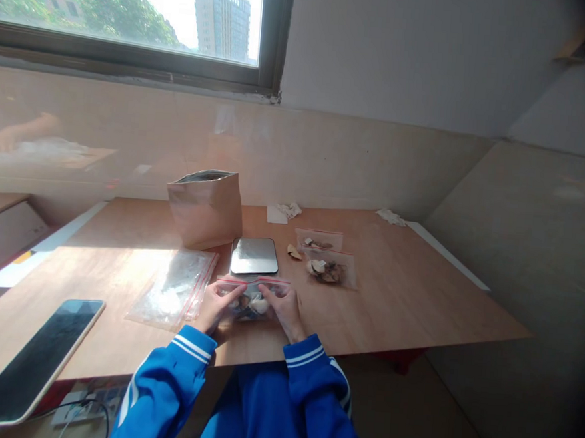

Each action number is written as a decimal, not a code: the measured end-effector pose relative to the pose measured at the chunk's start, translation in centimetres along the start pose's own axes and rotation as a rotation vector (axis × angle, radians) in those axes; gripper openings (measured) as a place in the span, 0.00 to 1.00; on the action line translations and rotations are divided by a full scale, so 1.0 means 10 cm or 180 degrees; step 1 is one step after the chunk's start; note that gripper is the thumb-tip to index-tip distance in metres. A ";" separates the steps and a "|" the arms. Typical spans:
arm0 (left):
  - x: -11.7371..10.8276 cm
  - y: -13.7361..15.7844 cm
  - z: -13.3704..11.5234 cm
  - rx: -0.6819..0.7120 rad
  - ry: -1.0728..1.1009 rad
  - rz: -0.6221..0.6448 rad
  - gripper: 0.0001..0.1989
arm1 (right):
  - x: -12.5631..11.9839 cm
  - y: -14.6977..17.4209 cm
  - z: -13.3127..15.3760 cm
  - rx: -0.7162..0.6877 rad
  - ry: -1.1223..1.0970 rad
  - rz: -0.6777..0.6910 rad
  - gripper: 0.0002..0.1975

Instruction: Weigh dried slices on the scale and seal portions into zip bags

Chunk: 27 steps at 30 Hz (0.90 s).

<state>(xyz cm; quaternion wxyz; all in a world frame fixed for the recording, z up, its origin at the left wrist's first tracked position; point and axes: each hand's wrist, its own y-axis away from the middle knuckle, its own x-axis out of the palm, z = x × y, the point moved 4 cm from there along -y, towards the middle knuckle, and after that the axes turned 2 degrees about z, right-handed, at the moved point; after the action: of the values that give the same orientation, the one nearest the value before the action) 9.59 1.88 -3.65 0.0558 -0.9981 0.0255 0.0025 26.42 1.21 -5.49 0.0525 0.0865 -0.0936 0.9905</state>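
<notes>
Between my two hands is a clear zip bag [252, 304] with a red strip along its top edge and pale and brown dried pieces inside. My left hand [218, 302] pinches its left upper side near the strip. Its right upper side is gripped by my right hand [283, 304], thumb pointing inward. Just beyond the bag lies a small flat scale [254, 256] with a silver plate. Two similar filled zip bags, a nearer one [329, 273] and a farther one [328, 240], lie to the right. A loose pale-brown dried piece [294, 252] rests beside the scale.
An open brown paper bag [205, 209] stands behind the scale. Flat clear zip bags [172, 291] lie left of my hands. A large phone [32, 361] is at the front left of the wooden table [397, 300]. Crumpled white paper [391, 217] lies near the wall.
</notes>
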 end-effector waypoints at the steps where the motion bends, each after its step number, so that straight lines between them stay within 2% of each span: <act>1: 0.00 0.00 0.00 0.0008 -0.0005 -0.0005 0.15 | 0.00 0.00 -0.01 0.0017 -0.0003 -0.0012 0.16; 7: -0.02 -0.01 0.01 -0.0028 -0.0017 -0.0104 0.16 | -0.01 0.00 0.01 -0.0233 0.0184 -0.0096 0.11; 12: 0.00 -0.01 0.00 0.0135 0.0047 0.0028 0.15 | -0.04 -0.01 0.02 -0.0326 0.0277 -0.0018 0.08; 18: 0.02 0.01 -0.03 0.0043 0.0133 0.0039 0.14 | -0.05 -0.02 0.00 -0.0298 0.0198 -0.0007 0.08; 27: 0.07 0.03 -0.12 0.0143 -0.0119 0.0417 0.14 | 0.01 0.02 0.03 -0.0110 0.0003 0.0386 0.13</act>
<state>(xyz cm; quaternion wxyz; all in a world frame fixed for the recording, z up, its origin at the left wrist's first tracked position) 10.24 1.39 -2.47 0.0784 -0.9926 0.0897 0.0241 26.38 0.98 -5.21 -0.0060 0.0792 -0.1158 0.9901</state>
